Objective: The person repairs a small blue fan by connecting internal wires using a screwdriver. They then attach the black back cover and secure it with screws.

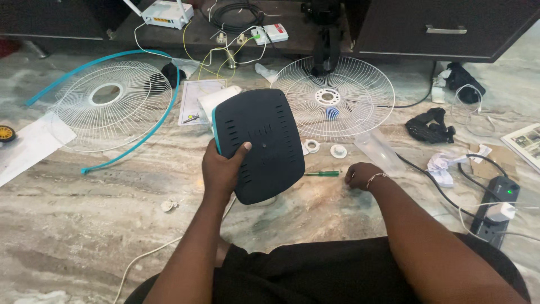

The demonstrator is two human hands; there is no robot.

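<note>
Marble floor, slotted matte fan base

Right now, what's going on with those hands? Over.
Left hand grips dark slotted fan base, tilted up. Right hand down on floor beside green screwdriver. Nothing between them.

Head-worn view, steeply down, close

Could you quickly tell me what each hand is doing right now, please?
Left hand: closed on the dark rounded slotted plastic fan base.
Right hand: curled on the marble floor; holding anything cannot be told.
</note>
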